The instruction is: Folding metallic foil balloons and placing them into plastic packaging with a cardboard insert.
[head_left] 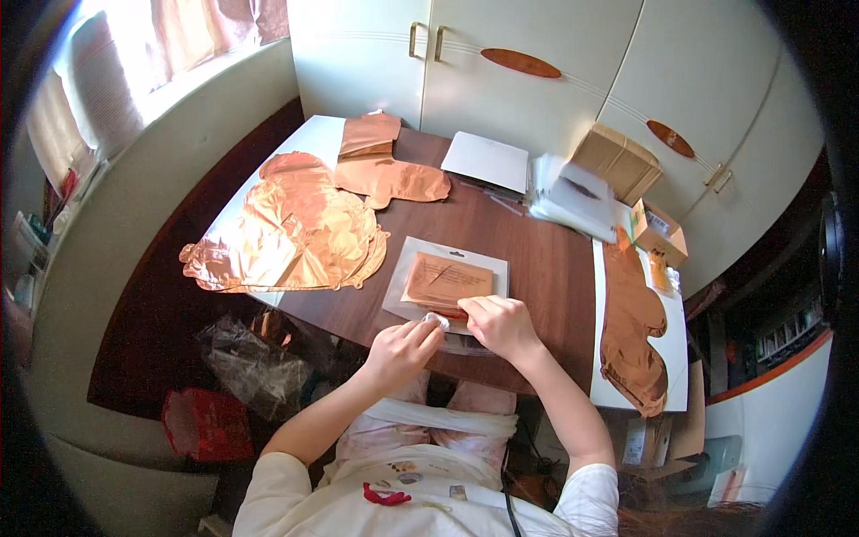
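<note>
In front of me on the table lies a folded copper-coloured foil packet (pixel 447 282), with lines of dark print on its upper face. Under it is a pale flat sleeve (pixel 497 270) with a hanging hole at its far edge. My left hand (pixel 404 349) is closed in a pinch on a small white crumpled piece (pixel 436 319) at the sleeve's near edge. Close beside it, my right hand (pixel 501 324) has its fingertips pressed together at the packet's near right corner. A thin reddish strip (pixel 455 314) shows there; what those fingers hold is hidden.
Large copper foil balloon sheets (pixel 304 224) lie flat at the left, with another foil shape (pixel 631 322) on the right. Stacked clear sleeves (pixel 573 199), a white flat box (pixel 486 161) and a cardboard box (pixel 617 161) stand at the back. Clear plastic bags (pixel 255 358) hang low at left.
</note>
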A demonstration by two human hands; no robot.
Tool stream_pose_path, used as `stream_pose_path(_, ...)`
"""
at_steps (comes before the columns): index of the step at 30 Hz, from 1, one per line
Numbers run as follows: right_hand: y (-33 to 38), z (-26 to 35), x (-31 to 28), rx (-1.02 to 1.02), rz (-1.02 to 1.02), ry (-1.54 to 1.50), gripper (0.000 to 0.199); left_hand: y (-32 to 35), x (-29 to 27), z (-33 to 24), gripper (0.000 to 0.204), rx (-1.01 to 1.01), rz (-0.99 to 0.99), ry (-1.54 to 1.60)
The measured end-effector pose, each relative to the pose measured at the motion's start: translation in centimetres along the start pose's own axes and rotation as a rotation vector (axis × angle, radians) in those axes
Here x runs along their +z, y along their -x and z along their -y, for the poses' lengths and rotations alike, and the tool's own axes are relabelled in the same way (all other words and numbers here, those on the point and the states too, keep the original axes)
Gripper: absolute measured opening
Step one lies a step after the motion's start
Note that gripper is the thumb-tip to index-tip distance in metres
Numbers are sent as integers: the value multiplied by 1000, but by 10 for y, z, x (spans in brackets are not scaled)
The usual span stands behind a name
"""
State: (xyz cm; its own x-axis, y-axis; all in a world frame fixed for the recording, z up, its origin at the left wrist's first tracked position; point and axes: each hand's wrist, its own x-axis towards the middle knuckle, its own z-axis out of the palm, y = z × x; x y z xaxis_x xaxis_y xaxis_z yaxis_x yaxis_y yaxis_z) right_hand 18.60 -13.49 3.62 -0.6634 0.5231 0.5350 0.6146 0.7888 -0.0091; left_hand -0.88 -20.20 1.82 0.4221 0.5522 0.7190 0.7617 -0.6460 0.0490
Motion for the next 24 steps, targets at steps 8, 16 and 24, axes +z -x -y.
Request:
stream_pose_path(8,-6,7,-12,71,-6,-51,20,-13,9,-4,30,-126,319,-116)
stream_pose_path(16,-3,8,-10,82,-33,-69,19,-17,5,-18,50,-88,136,-70)
stream_pose_path(24,3,14,-12,58,-6,-16,20,-18,10,-18,60,-219,451,-105)
